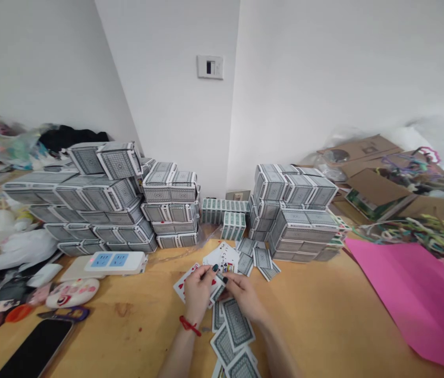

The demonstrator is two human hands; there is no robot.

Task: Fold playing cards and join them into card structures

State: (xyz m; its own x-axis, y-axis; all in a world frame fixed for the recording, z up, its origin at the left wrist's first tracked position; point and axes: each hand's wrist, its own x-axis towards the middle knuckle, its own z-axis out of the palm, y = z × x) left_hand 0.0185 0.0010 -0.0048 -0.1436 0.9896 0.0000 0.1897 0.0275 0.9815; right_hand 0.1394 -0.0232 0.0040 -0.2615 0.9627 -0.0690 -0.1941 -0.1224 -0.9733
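My left hand (199, 292), with a red cord at the wrist, is closed in a pinch at the middle of the table. Close beside it, my right hand (244, 295) pinches too. Between their fingertips is a playing card (217, 293) with a patterned back, partly hidden by the fingers. Face-up cards (181, 285) with red hearts lie behind my left hand, and a fanned bunch of face-up cards (213, 255) is just beyond the fingers. Below my hands a loose line of face-down cards (238, 324) runs toward me. More face-down cards (262, 257) lie behind my right hand.
Tall stacks of grey-patterned card blocks (99, 194) stand at left and right (302, 226), with green-edged blocks (233, 226) between. A power strip (115, 261) and a phone (35, 348) lie left. Pink paper (414, 299) and open cardboard boxes (379, 194) are right.
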